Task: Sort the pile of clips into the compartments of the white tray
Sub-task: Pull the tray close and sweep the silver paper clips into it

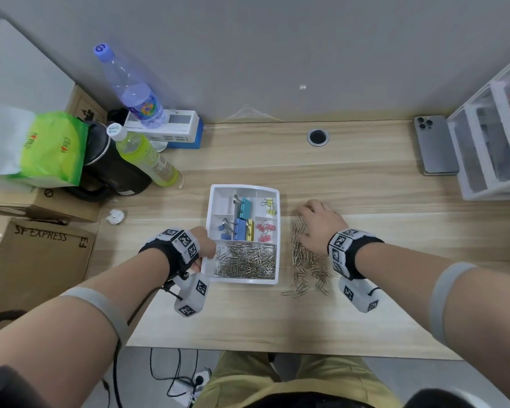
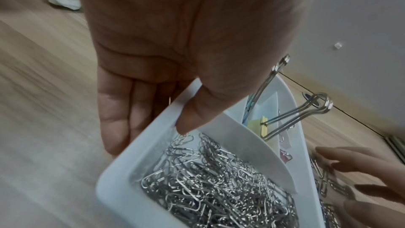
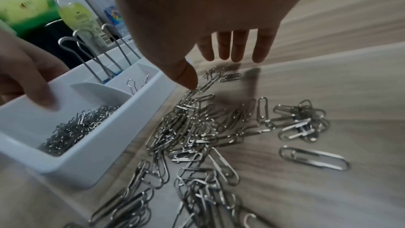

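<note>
The white tray [image 1: 243, 187] stands mid-desk. Its near long compartment is full of silver paper clips [image 1: 245, 261]; the smaller ones hold blue and teal binder clips [image 1: 243, 206], yellow ones [image 1: 269, 206] and pink ones [image 1: 265, 231]. My left hand [image 1: 205, 248] pinches the tray's left wall [image 2: 122, 166], thumb [image 2: 190, 115] inside the rim, fingers outside. Right of the tray lies the loose pile of paper clips [image 1: 306, 260]. My right hand [image 1: 305, 219] hovers over the pile's far end with straight spread fingers [image 3: 237, 48]; the thumb tip touches a clip [image 3: 203, 86]. It holds nothing.
A green bottle [image 1: 147, 157], a clear bottle [image 1: 133, 89], a black kettle and cardboard boxes [image 1: 39, 254] crowd the left. A crumpled tissue [image 1: 115, 216] lies near the tray. A phone [image 1: 436, 145] and clear drawers [image 1: 489, 148] stand at the right.
</note>
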`<state>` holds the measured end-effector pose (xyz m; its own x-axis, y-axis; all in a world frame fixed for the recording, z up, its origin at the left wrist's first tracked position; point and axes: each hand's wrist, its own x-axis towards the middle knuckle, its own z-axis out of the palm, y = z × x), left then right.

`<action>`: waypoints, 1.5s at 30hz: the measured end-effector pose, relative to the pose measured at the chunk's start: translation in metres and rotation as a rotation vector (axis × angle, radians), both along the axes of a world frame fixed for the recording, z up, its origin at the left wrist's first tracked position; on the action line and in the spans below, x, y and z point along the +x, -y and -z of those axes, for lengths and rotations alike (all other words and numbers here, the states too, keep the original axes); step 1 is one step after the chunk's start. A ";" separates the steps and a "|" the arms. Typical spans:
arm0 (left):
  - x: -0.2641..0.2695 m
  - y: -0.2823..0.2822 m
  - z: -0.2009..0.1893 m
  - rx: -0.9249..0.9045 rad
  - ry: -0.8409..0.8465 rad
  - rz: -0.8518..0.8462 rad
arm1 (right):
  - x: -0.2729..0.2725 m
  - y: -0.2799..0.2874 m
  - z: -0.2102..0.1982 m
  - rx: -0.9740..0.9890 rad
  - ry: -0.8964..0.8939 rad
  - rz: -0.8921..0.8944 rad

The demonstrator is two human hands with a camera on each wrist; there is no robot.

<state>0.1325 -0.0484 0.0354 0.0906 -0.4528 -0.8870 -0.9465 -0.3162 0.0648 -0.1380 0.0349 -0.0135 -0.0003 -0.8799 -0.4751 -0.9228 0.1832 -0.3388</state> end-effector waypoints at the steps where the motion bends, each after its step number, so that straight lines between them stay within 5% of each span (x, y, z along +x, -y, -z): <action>1: 0.001 0.001 0.001 0.003 0.005 0.000 | 0.002 0.002 0.002 0.003 -0.005 -0.023; 15: -0.005 0.005 0.007 0.012 0.013 0.016 | 0.001 -0.024 0.010 0.044 0.174 -0.303; 21: -0.006 0.005 0.007 0.005 0.014 0.010 | -0.040 -0.031 0.007 -0.038 0.151 -0.019; 27: -0.004 0.005 0.007 0.004 0.008 0.021 | -0.077 -0.052 0.012 0.102 0.033 -0.066; 40: -0.002 -0.002 0.010 -0.010 -0.005 0.021 | -0.029 -0.047 0.021 0.019 0.296 -0.028; 45: 0.001 -0.005 0.011 -0.010 -0.012 0.010 | -0.073 -0.052 0.009 0.042 0.134 0.116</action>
